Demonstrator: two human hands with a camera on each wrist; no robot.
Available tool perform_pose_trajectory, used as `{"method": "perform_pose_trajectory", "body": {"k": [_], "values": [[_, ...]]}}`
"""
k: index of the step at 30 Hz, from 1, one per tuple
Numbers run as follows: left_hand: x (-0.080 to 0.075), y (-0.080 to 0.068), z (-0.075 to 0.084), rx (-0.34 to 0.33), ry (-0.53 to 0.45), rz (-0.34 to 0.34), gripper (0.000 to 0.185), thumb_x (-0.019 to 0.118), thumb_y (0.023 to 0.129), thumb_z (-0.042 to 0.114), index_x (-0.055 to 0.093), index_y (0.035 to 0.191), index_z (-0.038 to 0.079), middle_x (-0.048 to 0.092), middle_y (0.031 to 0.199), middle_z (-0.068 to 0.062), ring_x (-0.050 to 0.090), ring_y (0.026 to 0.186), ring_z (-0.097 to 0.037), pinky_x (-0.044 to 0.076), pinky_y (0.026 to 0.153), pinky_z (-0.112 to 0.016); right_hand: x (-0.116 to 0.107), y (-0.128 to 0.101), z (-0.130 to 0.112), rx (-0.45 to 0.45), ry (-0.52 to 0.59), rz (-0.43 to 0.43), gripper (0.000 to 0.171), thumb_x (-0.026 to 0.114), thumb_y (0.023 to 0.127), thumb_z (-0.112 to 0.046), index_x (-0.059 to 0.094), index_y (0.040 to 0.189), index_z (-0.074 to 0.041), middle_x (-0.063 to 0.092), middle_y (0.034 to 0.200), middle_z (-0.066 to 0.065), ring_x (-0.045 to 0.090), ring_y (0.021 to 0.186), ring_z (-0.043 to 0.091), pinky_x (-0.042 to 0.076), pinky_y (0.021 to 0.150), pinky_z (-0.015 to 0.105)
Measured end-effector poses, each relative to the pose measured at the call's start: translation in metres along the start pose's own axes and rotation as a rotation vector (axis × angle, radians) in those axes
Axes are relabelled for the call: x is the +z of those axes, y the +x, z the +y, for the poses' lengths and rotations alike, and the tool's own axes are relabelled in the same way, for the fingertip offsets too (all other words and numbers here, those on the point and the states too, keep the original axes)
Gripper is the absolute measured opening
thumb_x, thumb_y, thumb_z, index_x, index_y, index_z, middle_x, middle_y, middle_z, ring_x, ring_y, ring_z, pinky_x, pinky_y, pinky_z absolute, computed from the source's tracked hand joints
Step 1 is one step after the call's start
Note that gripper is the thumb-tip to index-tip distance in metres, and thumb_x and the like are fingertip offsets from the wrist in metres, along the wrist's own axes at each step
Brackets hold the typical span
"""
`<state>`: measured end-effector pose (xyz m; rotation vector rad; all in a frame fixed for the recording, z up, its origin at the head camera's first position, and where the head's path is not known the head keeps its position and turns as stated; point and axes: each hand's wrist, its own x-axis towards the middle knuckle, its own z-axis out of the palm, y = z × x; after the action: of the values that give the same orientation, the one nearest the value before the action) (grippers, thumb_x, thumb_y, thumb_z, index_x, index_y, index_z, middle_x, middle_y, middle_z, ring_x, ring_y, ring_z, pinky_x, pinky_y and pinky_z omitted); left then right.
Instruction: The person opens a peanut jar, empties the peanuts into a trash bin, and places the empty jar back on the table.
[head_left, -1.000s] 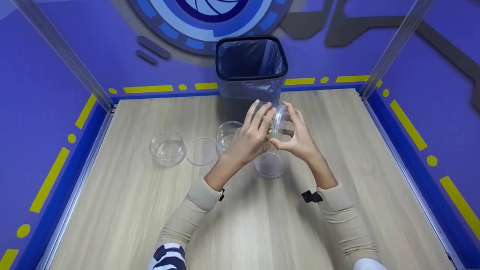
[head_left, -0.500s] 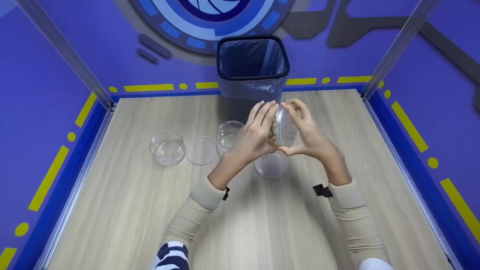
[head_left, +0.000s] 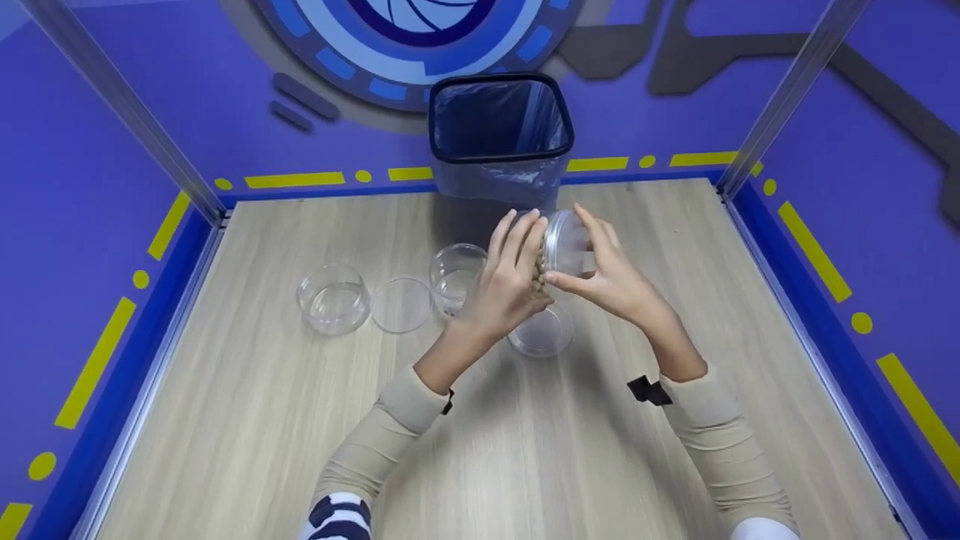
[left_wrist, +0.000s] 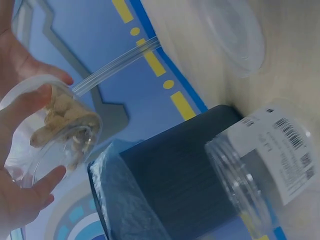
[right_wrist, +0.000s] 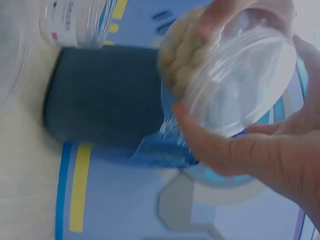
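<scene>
Both hands are together on a clear jar of nuts (head_left: 551, 251) held tilted above the table (head_left: 525, 450); left hand (head_left: 510, 274) grips its body; right hand (head_left: 607, 277) grips the lid (right_wrist: 240, 85), seemingly not off yet; two open jars (head_left: 334, 298) and a loose lid (head_left: 401, 304) sit left; bin (head_left: 499, 127) behind.

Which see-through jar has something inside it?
The jar held up in both hands, tipped sideways, with tan pieces inside. The other jars standing on the table look empty.

Sleeves: long, beige, ribbed knit, bunched in folds along both forearms
Wrist straps: black band at each cuff, right one with a loose tab
Left hand (head_left: 510, 281): bare
Right hand (head_left: 611, 281): bare
Lower garment: navy-and-white stripes at left elbow
</scene>
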<state>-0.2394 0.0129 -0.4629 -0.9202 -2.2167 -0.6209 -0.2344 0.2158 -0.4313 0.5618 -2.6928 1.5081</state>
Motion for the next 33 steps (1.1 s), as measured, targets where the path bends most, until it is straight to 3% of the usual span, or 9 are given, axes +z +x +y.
{"method": "perform_pose_trajectory", "body": {"k": [6, 11, 16, 20, 23, 29, 33], "values": [[0.007, -0.006, -0.003, -0.049, -0.077, 0.075, 0.111, 0.099, 0.054, 0.026, 0.044, 0.145, -0.003, 0.046, 0.148, -0.022, 0.036, 0.143, -0.041, 0.026, 0.123, -0.037, 0.004, 0.007, -0.008, -0.001, -0.116, -0.008, 0.107, 0.085, 0.080, -0.036, 0.022, 0.162, -0.010, 0.029, 0.153, 0.027, 0.043, 0.131, 0.042, 0.046, 0.102, 0.061], [0.006, -0.009, -0.005, -0.095, -0.115, 0.096, 0.110, 0.098, 0.053, 0.025, 0.044, 0.145, -0.002, 0.046, 0.148, -0.021, 0.036, 0.142, -0.041, 0.029, 0.121, -0.036, 0.005, 0.011, -0.013, -0.041, -0.146, -0.012, 0.108, 0.089, 0.074, -0.034, 0.029, 0.160, -0.012, 0.034, 0.148, 0.026, 0.045, 0.128, 0.041, 0.046, 0.103, 0.059], [0.000, -0.008, -0.007, -0.127, -0.142, 0.090, 0.108, 0.096, 0.060, 0.037, 0.045, 0.145, -0.004, 0.048, 0.147, -0.021, 0.040, 0.140, -0.040, 0.030, 0.121, -0.037, 0.004, 0.015, -0.015, -0.171, -0.209, -0.027, 0.110, 0.093, 0.067, -0.035, 0.034, 0.158, -0.016, 0.034, 0.149, 0.024, 0.044, 0.130, 0.041, 0.046, 0.102, 0.060], [-0.003, -0.008, -0.010, -0.131, -0.159, 0.070, 0.114, 0.099, 0.054, 0.033, 0.043, 0.146, -0.005, 0.047, 0.147, -0.021, 0.040, 0.139, -0.040, 0.030, 0.122, -0.037, 0.001, 0.018, -0.012, -0.324, -0.261, -0.060, 0.111, 0.094, 0.063, -0.030, 0.036, 0.157, -0.015, 0.031, 0.152, 0.023, 0.036, 0.137, 0.038, 0.041, 0.107, 0.062], [-0.004, -0.007, -0.012, -0.111, -0.132, 0.061, 0.114, 0.099, 0.053, 0.030, 0.043, 0.146, -0.005, 0.047, 0.148, -0.022, 0.040, 0.140, -0.040, 0.028, 0.122, -0.038, 0.001, 0.019, -0.010, -0.360, -0.242, -0.076, 0.112, 0.093, 0.064, -0.024, 0.034, 0.158, -0.014, 0.028, 0.156, 0.023, 0.032, 0.141, 0.037, 0.039, 0.109, 0.061], [-0.004, -0.009, -0.014, -0.067, -0.027, 0.023, 0.109, 0.097, 0.056, 0.025, 0.043, 0.147, -0.002, 0.045, 0.150, -0.021, 0.036, 0.142, -0.042, 0.028, 0.122, -0.038, 0.007, 0.018, -0.009, -0.175, -0.067, -0.105, 0.104, 0.087, 0.081, -0.026, 0.023, 0.162, -0.019, 0.018, 0.161, 0.019, 0.032, 0.142, 0.038, 0.049, 0.101, 0.061], [-0.003, -0.012, -0.014, -0.049, 0.000, 0.015, 0.110, 0.097, 0.055, 0.020, 0.042, 0.148, -0.002, 0.043, 0.151, -0.022, 0.034, 0.144, -0.043, 0.028, 0.122, -0.038, 0.009, 0.018, -0.010, -0.058, 0.005, -0.083, 0.097, 0.082, 0.087, -0.028, 0.021, 0.162, -0.015, 0.020, 0.161, 0.020, 0.034, 0.140, 0.040, 0.047, 0.104, 0.059]]}}
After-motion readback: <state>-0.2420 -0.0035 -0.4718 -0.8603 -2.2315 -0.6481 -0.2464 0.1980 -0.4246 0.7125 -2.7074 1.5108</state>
